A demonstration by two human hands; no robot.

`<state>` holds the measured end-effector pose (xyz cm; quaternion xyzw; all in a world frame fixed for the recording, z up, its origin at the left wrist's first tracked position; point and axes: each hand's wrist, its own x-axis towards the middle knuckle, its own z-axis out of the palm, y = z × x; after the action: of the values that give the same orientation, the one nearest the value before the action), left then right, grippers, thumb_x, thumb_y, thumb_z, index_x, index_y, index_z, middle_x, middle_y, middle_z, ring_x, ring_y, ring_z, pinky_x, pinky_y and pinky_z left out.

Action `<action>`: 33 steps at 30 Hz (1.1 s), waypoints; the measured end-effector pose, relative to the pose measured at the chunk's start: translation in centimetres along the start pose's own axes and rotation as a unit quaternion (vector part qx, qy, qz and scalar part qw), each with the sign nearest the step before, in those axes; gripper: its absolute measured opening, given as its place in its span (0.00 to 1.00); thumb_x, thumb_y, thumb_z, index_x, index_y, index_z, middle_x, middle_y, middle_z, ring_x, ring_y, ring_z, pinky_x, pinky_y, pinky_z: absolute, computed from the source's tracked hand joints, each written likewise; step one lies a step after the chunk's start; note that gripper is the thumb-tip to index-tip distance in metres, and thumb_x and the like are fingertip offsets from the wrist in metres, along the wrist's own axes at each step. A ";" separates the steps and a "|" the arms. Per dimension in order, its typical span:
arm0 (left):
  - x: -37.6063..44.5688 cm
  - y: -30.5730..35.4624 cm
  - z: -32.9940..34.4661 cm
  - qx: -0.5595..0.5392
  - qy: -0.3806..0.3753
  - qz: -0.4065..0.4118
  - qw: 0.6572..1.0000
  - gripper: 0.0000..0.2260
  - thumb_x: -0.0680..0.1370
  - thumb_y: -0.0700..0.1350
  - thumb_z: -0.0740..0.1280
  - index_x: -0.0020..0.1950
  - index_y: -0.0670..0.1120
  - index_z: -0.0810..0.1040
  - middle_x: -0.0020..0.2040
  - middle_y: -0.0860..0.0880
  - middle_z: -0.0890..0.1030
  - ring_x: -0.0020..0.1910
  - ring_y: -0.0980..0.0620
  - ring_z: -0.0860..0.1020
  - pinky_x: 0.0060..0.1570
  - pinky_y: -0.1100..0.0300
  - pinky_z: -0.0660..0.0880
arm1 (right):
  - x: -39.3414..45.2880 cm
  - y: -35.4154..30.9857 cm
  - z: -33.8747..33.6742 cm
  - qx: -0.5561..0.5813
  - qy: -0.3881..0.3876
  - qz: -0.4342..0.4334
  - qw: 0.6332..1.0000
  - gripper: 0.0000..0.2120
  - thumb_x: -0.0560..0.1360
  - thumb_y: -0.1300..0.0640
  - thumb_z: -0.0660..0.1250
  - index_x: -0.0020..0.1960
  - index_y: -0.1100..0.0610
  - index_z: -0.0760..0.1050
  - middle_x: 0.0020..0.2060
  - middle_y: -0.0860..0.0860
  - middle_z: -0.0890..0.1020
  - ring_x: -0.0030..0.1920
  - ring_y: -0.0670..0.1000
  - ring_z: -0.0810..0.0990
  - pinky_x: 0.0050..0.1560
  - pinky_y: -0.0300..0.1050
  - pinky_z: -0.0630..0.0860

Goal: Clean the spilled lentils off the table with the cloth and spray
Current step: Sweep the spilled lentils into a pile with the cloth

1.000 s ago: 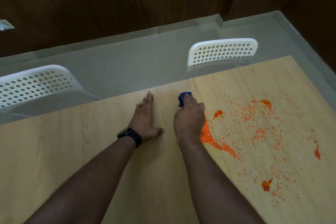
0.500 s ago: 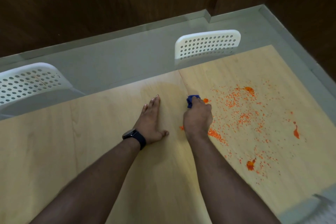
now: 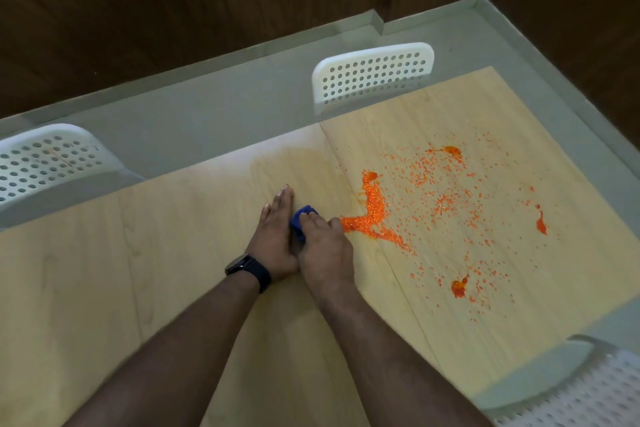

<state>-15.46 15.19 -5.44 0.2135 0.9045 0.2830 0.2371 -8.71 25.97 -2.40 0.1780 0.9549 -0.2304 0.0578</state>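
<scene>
Orange lentils [image 3: 374, 208] lie spilled over the right half of the light wooden table [image 3: 173, 253], with a dense heaped streak just right of my hands and looser grains and a few wet blobs farther right. My right hand [image 3: 323, 246] is closed around a small blue cloth [image 3: 300, 218] and presses it on the table at the left end of the streak. Flat on the table, fingers straight and together, my left hand [image 3: 273, 236] touches the cloth and my right hand. No spray bottle is in view.
Two white perforated chairs stand at the table's far edge, one at the left [image 3: 45, 163] and one at centre right [image 3: 374, 74]. A third white chair [image 3: 571, 388] shows at the bottom right corner. Grey floor and dark wood walls lie beyond.
My right hand with the cloth has swept left to meet my left hand, leaving lentils gathered into a dense streak beside it. The camera view has shifted.
</scene>
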 end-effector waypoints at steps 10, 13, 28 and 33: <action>-0.7 0.9 0.8 0.020 -0.005 -0.015 1.000 0.63 0.69 0.54 0.82 0.84 0.52 0.35 0.85 0.54 0.41 0.84 0.53 0.43 0.80 0.58 0.40 | 0.6 7.5 -3.5 -0.061 0.043 0.089 0.993 0.26 0.82 0.62 0.59 0.80 0.52 0.67 0.77 0.48 0.72 0.69 0.55 0.70 0.66 0.47 0.72; -0.9 1.3 1.3 0.017 -0.002 -0.015 1.000 0.62 0.69 0.54 0.82 0.84 0.52 0.35 0.85 0.56 0.41 0.82 0.55 0.42 0.78 0.59 0.39 | -0.1 8.7 -4.3 -0.044 0.058 0.101 0.992 0.28 0.80 0.64 0.59 0.80 0.53 0.67 0.77 0.48 0.73 0.69 0.56 0.69 0.65 0.49 0.73; 0.8 4.8 4.5 0.049 0.014 0.007 0.999 0.61 0.70 0.61 0.78 0.84 0.48 0.35 0.86 0.49 0.43 0.84 0.51 0.43 0.82 0.53 0.40 | -0.8 12.3 -4.8 -0.049 0.034 0.017 0.998 0.29 0.78 0.64 0.62 0.76 0.48 0.72 0.74 0.43 0.75 0.63 0.53 0.71 0.55 0.46 0.73; 1.1 6.3 5.2 0.047 0.033 -0.026 0.998 0.61 0.71 0.63 0.77 0.84 0.49 0.34 0.86 0.50 0.43 0.84 0.51 0.43 0.82 0.51 0.38 | 0.4 15.1 -6.7 -0.029 0.070 0.056 0.996 0.28 0.79 0.66 0.60 0.76 0.51 0.73 0.73 0.46 0.77 0.63 0.54 0.72 0.58 0.48 0.74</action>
<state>-11.91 22.64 -5.69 0.1913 0.9296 0.2405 0.2036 -3.78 41.68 -2.87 0.2450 0.9515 -0.1856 0.0082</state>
